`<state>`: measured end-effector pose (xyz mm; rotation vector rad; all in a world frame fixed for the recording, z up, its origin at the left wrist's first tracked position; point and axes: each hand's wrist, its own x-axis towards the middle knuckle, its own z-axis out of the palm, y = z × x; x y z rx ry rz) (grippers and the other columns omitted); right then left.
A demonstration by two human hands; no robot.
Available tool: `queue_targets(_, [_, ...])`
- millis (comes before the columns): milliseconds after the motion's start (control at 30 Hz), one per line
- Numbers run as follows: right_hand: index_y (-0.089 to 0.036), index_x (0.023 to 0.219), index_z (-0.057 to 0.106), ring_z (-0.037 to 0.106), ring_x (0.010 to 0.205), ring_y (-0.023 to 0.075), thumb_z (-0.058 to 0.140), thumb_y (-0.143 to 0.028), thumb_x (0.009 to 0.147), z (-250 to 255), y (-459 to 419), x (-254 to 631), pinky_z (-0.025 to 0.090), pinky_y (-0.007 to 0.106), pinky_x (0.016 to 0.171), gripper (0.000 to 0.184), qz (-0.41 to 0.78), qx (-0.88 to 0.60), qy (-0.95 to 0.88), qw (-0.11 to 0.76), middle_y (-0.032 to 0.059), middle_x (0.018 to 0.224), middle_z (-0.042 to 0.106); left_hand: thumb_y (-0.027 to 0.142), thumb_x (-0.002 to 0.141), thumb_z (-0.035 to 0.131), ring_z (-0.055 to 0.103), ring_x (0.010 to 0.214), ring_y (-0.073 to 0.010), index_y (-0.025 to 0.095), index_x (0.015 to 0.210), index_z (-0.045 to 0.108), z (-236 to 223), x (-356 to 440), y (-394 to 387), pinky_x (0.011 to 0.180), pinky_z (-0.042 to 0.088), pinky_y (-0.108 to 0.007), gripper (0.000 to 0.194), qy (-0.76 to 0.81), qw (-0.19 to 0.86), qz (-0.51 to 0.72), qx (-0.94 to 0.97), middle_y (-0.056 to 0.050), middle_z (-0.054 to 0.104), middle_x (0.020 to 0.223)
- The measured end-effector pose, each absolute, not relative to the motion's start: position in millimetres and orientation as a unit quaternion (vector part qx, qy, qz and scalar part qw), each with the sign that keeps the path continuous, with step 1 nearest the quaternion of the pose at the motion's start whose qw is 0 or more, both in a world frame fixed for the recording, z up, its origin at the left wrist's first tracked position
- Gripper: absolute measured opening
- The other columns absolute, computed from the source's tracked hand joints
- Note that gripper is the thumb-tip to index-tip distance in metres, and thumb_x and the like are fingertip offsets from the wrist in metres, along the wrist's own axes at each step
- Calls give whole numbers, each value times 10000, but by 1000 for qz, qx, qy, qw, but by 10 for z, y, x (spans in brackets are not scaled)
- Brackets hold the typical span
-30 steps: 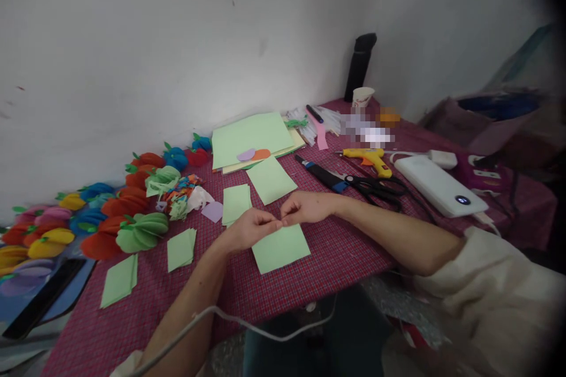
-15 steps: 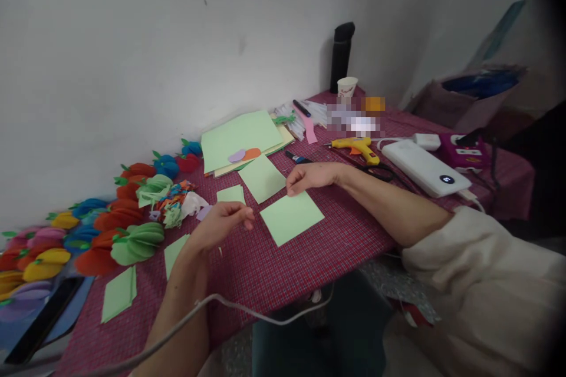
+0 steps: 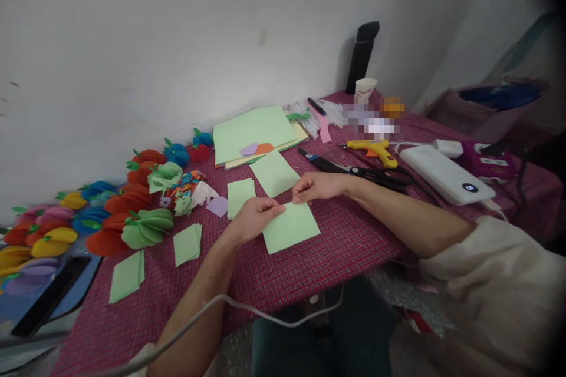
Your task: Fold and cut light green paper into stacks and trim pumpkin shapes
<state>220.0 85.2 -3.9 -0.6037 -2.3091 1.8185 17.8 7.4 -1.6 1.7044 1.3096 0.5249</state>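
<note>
A light green sheet of paper (image 3: pixel 292 232) lies near the front of the table, its upper edge at my fingertips. My left hand (image 3: pixel 256 217) pinches that edge on the left, thumb and fingers together. On the same edge, further right, my right hand (image 3: pixel 319 186) is closed in a pinch. Just behind my hands lies another green sheet (image 3: pixel 273 172). Left of it is a small stack of narrower green papers (image 3: pixel 240 195), partly covered by my left hand. Two more small green stacks, one nearer (image 3: pixel 187 244) and one at the far left (image 3: pixel 127 275), rest beside my left forearm.
Paper-segment pumpkins (image 3: pixel 148 227) in several colours crowd the left, beside paper scraps (image 3: pixel 182 191). Large green sheets (image 3: pixel 252 129) lie at the wall. Rightward are scissors (image 3: pixel 384 177), a utility knife (image 3: pixel 322 163), a yellow glue gun (image 3: pixel 375 151) and a white power bank (image 3: pixel 446 175). A white cable (image 3: pixel 265 313) hangs in front.
My left hand has moved right onto the sheet and now pinches its upper edge. My right hand stays at that edge. The view has shifted slightly left.
</note>
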Motion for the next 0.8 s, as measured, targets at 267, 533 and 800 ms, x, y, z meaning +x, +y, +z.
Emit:
queue_targets(267, [-147,717,598,515,598,91,502,-396,735,2,985,2297,384,238,614,268,558,-283,-746,230,4,640,599,440,714,474,328,476,-78,144,573,541,34,45,131,436,236,-187,335,536,425,203,700,25,408,513])
queue_targets(533, [-114,801,621,430,551,68,484,-336,752,-166,691,2017,327,184,512,266,438,-218,-859,149,-9,631,554,422,745,437,276,487,-68,136,586,510,-45,156,120,434,206,-184,336,510,402,171,741,40,337,514])
queue_targets(800, [-115,785,619,432,545,64,492,-312,747,-123,790,2111,327,176,507,237,439,-207,-863,141,-9,632,560,398,767,417,355,535,-75,132,661,543,7,157,122,494,284,-183,313,507,411,159,740,32,433,575])
